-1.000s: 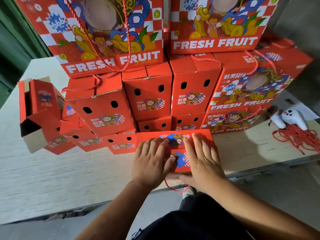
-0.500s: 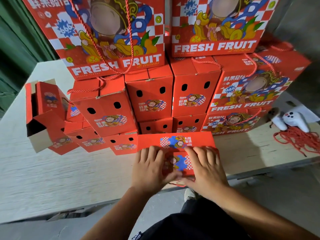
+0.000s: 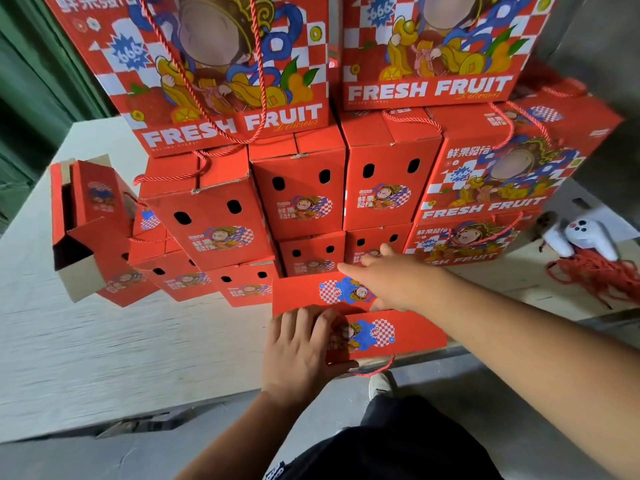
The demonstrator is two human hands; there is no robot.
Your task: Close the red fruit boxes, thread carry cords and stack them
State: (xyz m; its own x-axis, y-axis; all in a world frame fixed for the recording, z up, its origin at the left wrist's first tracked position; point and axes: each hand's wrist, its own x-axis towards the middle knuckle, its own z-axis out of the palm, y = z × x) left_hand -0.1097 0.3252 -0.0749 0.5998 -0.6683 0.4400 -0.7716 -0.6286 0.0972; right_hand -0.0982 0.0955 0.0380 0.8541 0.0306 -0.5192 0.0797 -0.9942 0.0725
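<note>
On the red box [image 3: 398, 336], left hand [image 3: 298, 355] presses flat.

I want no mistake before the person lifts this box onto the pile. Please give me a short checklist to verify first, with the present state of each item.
1. Top flaps of the front box lie flat: ok, both printed flaps look level.
2. Left hand steadies the box: ok, it rests on the near flap at the left end.
3. Right hand helps: not ok, it reaches across the far flap toward the stacked boxes.
4. Carry cord threaded: cannot tell, only a loop shows below the front edge.
5. Flaps locked together: cannot tell.
6. Spare cords at hand: ok, a heap lies on the table at right.
</note>
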